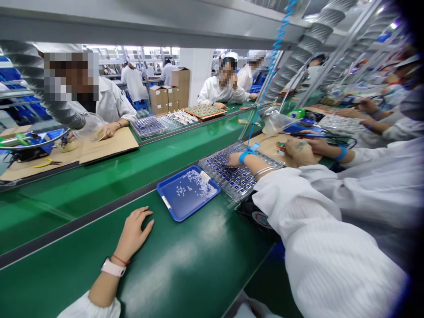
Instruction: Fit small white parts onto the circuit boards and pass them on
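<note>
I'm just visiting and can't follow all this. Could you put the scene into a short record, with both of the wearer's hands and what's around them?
Left hand: the left hand, open on the green tabletop, holding nothing visible
Left wrist: pink watch
Right hand: the right hand, at the clear tray; its grip is hard to make out
Right wrist: blue strap
Between the hands: blue tray with small white pieces
</note>
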`<state>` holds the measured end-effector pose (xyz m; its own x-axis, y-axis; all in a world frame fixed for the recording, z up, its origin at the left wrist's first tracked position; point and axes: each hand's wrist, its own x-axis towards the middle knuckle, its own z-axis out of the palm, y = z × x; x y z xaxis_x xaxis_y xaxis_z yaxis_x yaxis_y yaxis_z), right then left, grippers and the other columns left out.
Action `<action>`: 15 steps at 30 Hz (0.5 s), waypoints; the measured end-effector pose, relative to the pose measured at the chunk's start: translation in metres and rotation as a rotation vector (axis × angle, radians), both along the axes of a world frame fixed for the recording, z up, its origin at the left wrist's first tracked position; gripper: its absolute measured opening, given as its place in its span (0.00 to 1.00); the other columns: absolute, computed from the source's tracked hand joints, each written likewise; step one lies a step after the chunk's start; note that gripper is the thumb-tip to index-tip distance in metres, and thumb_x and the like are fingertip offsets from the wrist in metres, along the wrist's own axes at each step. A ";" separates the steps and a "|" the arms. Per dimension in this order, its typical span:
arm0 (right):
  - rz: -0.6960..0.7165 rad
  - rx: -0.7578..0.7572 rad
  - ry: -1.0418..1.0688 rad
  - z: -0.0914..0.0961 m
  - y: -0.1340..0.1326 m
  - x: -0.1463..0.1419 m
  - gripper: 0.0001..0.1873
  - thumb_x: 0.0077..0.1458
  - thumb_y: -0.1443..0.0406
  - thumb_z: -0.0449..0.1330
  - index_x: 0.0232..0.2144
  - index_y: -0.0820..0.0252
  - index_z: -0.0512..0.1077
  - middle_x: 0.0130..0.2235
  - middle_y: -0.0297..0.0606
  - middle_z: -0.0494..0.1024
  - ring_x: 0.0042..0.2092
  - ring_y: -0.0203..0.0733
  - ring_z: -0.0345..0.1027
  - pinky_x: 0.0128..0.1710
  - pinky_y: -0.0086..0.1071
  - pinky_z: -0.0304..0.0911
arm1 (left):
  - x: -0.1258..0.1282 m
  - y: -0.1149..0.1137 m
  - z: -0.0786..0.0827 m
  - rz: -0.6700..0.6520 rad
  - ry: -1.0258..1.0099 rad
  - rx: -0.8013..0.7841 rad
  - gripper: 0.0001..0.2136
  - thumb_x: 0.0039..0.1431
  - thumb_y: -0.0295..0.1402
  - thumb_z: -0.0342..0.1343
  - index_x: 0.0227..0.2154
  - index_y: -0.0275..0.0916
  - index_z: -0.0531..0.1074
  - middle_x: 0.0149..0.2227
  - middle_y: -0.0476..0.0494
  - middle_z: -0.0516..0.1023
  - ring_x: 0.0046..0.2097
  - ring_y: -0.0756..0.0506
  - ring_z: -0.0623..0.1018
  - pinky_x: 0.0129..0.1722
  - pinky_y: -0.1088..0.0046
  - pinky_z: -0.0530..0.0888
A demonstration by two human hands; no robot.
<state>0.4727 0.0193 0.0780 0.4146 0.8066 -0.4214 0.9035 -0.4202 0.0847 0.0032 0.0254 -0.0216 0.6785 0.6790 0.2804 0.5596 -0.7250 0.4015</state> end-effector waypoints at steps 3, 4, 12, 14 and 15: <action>0.016 0.029 -0.005 -0.002 0.001 0.002 0.18 0.53 0.60 0.55 0.19 0.68 0.74 0.26 0.50 0.77 0.30 0.42 0.70 0.37 0.37 0.63 | 0.001 0.000 0.000 0.000 -0.007 0.001 0.14 0.60 0.41 0.48 0.44 0.40 0.69 0.51 0.39 0.70 0.53 0.40 0.68 0.53 0.54 0.66; 0.025 0.048 -0.009 -0.001 0.001 0.002 0.18 0.53 0.61 0.56 0.20 0.68 0.74 0.26 0.50 0.77 0.31 0.43 0.70 0.38 0.36 0.63 | 0.001 -0.001 0.000 0.003 -0.009 0.000 0.14 0.60 0.41 0.48 0.44 0.40 0.69 0.51 0.39 0.70 0.53 0.40 0.68 0.53 0.54 0.66; 0.086 0.250 -0.042 0.003 0.000 -0.003 0.16 0.55 0.62 0.53 0.30 0.68 0.77 0.32 0.48 0.78 0.37 0.44 0.71 0.39 0.31 0.62 | 0.003 -0.002 0.002 0.015 -0.003 -0.018 0.13 0.60 0.40 0.48 0.44 0.40 0.69 0.51 0.40 0.70 0.53 0.40 0.68 0.53 0.55 0.66; 0.095 0.280 -0.063 0.001 0.001 -0.004 0.15 0.54 0.63 0.53 0.31 0.66 0.77 0.34 0.48 0.78 0.39 0.45 0.71 0.40 0.31 0.61 | 0.003 -0.002 0.003 0.019 0.001 -0.022 0.13 0.60 0.40 0.48 0.43 0.41 0.69 0.51 0.40 0.70 0.53 0.40 0.68 0.53 0.55 0.66; 0.097 0.294 -0.075 0.001 0.002 -0.004 0.15 0.54 0.63 0.52 0.31 0.66 0.77 0.35 0.48 0.78 0.40 0.46 0.71 0.40 0.31 0.61 | 0.003 -0.002 0.003 0.020 0.004 -0.023 0.13 0.60 0.40 0.48 0.43 0.41 0.69 0.51 0.40 0.69 0.54 0.40 0.68 0.53 0.55 0.66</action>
<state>0.4684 0.0216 0.0787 0.3509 0.9266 -0.1353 0.9363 -0.3487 0.0404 0.0063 0.0231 -0.0183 0.6659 0.6987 0.2617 0.5753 -0.7042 0.4161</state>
